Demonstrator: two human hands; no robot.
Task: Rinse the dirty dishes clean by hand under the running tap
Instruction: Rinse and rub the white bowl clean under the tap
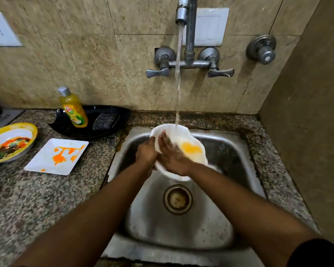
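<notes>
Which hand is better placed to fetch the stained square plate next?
Probably the left hand: the square plate lies on the counter to its side. But it grips the white bowl, which the right hand rubs.

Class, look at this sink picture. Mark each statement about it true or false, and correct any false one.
1. Water from the tap runs into the white bowl. True.
2. The left hand grips the bowl's rim while the right hand rubs inside it. True.
3. The square white plate lies in the sink. False: it lies on the counter, left of the sink.
4. The square plate is clean. False: it bears orange smears.
5. The soap bottle stands on a black tray beside a scrubber. True.
6. The yellow-rimmed bowl is under the tap. False: it sits on the counter at far left, with food residue in it.
</notes>
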